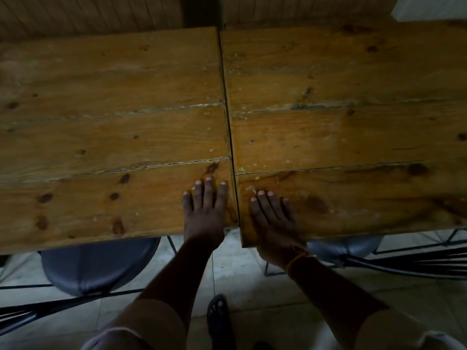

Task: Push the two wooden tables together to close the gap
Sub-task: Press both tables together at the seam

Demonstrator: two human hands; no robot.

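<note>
While I look down from above, my left hand [203, 210] lies flat on the left wooden surface [108, 127], fingers [209, 192] spread and gripping nothing, just beside the seam. My right hand [274, 223] lies flat on the right wooden surface [348, 117], fingers likewise extended and empty, palm over the near edge. Between both tops runs only a thin dark line [228, 127]; they sit nearly touching, the right one's near corner jutting slightly closer to me. A thin orange band [299, 260] circles my right wrist. Grey round stools [98, 266] sit beneath, on a pale tiled floor [252, 286].
</note>
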